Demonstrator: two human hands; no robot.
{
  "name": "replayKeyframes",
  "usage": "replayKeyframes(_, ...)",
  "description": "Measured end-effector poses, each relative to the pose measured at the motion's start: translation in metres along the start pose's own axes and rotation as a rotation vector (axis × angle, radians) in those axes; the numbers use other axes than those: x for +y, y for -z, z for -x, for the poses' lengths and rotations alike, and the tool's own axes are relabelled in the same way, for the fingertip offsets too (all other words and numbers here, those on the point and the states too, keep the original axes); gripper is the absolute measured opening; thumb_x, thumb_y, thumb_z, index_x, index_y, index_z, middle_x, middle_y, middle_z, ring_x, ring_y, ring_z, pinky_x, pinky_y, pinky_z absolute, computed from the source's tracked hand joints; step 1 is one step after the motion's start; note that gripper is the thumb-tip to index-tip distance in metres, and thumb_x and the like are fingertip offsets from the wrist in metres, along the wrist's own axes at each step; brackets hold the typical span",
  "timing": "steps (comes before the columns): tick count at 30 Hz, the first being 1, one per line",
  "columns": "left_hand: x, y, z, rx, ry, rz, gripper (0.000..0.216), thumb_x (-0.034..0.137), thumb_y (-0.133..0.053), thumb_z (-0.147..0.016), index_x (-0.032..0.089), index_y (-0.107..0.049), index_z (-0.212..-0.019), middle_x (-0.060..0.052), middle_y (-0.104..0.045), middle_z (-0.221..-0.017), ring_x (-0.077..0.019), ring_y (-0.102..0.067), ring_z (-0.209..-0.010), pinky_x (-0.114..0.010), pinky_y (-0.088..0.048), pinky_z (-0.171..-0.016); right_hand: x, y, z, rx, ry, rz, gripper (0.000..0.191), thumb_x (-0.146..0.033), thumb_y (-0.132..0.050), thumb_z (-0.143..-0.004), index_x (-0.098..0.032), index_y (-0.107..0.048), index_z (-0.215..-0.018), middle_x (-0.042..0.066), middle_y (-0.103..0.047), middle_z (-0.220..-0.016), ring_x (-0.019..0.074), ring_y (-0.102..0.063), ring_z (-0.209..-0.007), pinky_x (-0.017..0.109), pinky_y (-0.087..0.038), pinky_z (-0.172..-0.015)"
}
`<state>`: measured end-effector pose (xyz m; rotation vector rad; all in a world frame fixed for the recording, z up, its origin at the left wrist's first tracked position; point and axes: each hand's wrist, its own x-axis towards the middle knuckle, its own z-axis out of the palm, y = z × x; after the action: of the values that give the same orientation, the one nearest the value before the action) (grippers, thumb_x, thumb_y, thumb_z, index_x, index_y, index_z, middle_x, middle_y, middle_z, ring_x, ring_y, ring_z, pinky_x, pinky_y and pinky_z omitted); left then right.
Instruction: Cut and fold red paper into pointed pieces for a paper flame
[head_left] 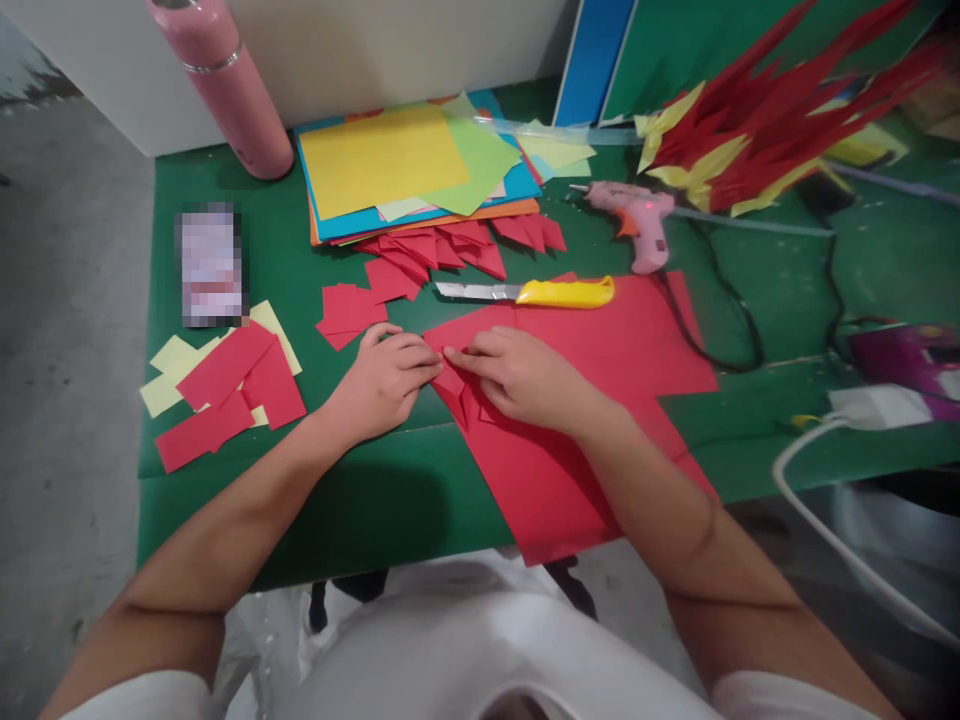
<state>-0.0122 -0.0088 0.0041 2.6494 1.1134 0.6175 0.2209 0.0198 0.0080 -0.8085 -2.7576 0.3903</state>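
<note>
A small folded piece of red paper lies between my hands, over the left edge of large red paper sheets. My left hand is closed, with its fingertips pinching the left side of the folded piece. From the right, my right hand holds the same piece, its index finger extended along the top edge and its other fingers curled. The thumbs are mostly hidden. Just beyond my hands rests a yellow utility knife with its blade out, pointing left. Small red paper squares lie beyond my left hand.
Several folded red pieces lie before a stack of coloured paper. A pink glue gun with a black cord stands right. Red and yellow paper strips, a blurred phone-like object and a pink bottle are left.
</note>
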Motion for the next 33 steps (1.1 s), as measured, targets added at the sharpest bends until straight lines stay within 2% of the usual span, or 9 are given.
replayKeyframes(15,0.0015,-0.0003,-0.0008,-0.044,-0.002,0.018,0.035,0.011,-0.042,-0.094,0.022,-0.073,-0.103,-0.005,-0.075,-0.109,-0.0194,-0.066,-0.103,-0.044,-0.037,-0.102,-0.0012,0.0007,-0.0001,-0.007,-0.015,-0.015,0.043,-0.012,-0.035,-0.094,-0.010,-0.065,-0.125,0.011,-0.061,-0.084,0.0227,-0.051,-0.077,0.036,-0.044,-0.072)
replayKeyframes(22,-0.0005,0.0010,-0.0025,-0.030,0.024,-0.005,0.036,0.011,-0.043,-0.094,0.025,-0.075,-0.099,-0.006,-0.073,-0.111,-0.0210,-0.064,-0.103,-0.044,-0.040,-0.094,0.0020,0.0029,0.0007,0.038,-0.042,-0.094,0.042,-0.013,-0.042,-0.090,-0.014,-0.065,-0.125,0.011,-0.064,-0.088,0.0238,-0.056,-0.082,0.036,-0.047,-0.073)
replayKeyframes(28,0.0001,0.0020,-0.0020,-0.015,0.040,-0.017,0.034,0.010,-0.047,-0.092,0.027,-0.076,-0.100,-0.004,-0.073,-0.117,-0.0240,-0.059,-0.113,-0.046,-0.038,-0.095,0.0019,0.0051,0.0004,0.040,-0.060,-0.110,0.044,-0.013,-0.043,-0.089,-0.016,-0.064,-0.127,0.010,-0.065,-0.086,0.0240,-0.058,-0.082,0.035,-0.048,-0.073)
replayKeyframes(33,0.0014,0.0028,-0.0025,-0.008,0.049,-0.014,0.033,0.010,-0.047,-0.093,0.027,-0.074,-0.100,-0.001,-0.075,-0.113,-0.0230,-0.060,-0.111,-0.047,-0.035,-0.099,0.0035,0.0034,0.0016,0.060,-0.046,-0.121,0.039,-0.012,-0.043,-0.089,-0.015,-0.067,-0.120,0.011,-0.067,-0.090,0.0241,-0.058,-0.085,0.036,-0.048,-0.075)
